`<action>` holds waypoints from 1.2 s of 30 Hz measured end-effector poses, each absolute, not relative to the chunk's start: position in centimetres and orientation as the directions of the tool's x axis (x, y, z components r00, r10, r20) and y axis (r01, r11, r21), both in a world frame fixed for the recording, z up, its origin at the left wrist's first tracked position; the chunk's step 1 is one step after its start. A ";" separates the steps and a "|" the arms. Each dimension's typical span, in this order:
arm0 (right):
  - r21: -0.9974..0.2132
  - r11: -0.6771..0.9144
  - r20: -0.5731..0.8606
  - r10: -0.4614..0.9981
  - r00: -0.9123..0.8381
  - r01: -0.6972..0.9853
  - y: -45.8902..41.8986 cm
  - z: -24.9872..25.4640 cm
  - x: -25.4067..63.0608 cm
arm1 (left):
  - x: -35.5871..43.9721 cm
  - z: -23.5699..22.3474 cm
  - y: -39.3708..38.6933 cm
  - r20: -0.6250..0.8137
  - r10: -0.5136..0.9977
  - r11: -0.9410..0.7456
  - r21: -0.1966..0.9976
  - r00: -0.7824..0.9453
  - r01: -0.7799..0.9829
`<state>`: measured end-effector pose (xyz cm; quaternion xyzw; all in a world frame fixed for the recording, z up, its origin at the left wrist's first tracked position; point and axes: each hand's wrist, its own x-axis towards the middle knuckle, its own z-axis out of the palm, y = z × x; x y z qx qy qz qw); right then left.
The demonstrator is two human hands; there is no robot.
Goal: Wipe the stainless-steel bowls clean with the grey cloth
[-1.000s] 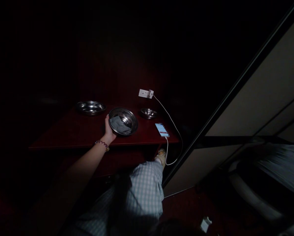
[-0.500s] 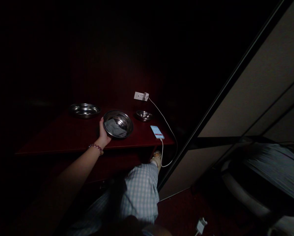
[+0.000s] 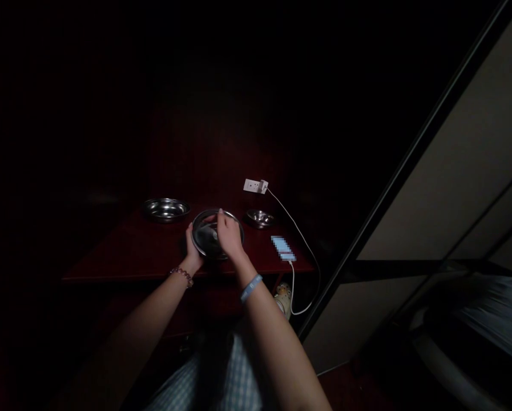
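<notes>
My left hand (image 3: 192, 250) grips a round stainless steel bowl (image 3: 201, 246) by its left rim, holding it tilted above the front of the dark red desk. Over the bowl's right side is my right hand (image 3: 230, 233), with fingers curled down against its inside. A dull grey patch shows in the bowl beside those fingers; I cannot tell whether it is the cloth or a reflection. What the right fingers hold is hidden. A larger steel bowl (image 3: 166, 211) lies to the left, and a small steel bowl (image 3: 261, 218) to the right.
A phone (image 3: 283, 249) lies at the desk's (image 3: 127, 258) right front, its white charging cable (image 3: 296, 225) looping from a wall socket (image 3: 253, 186). A slanted partition (image 3: 392, 308) stands on the right, with a dark chair beyond it. The room is dim.
My right hand has come into view and reached into the bowl. The grey cloth seen lying in the bowl is now mostly hidden or gone from sight. The view has shifted slightly.
</notes>
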<state>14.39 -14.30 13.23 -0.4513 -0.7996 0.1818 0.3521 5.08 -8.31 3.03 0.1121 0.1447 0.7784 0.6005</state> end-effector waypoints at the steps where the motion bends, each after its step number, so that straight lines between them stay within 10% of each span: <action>1: -0.537 0.524 0.385 0.850 -0.360 0.661 -12.9 12.7 14.7 | 5.2 3.0 -8.3 -0.021 0.957 -0.263 0.354 -0.289 -0.898; 8: -0.337 0.745 0.204 0.655 -0.728 0.576 -9.8 6.8 16.7 | 5.4 2.6 -8.5 -0.085 0.941 -0.278 0.358 -0.327 -0.891; 16: -0.441 0.666 0.075 0.695 -0.715 0.601 -9.5 6.0 16.2 | 5.6 3.0 -9.0 -0.121 0.939 -0.251 0.393 -0.321 -0.884; 31: 0.003 0.537 0.305 0.803 -0.513 0.843 -7.7 5.0 18.9 | 5.6 3.0 -9.2 -0.062 0.983 -0.113 0.539 -0.173 -0.835; 36: 0.009 0.421 0.188 0.890 -0.415 0.907 -7.9 5.0 19.5 | 5.8 2.7 -8.9 -0.050 0.973 -0.154 0.584 -0.225 -0.797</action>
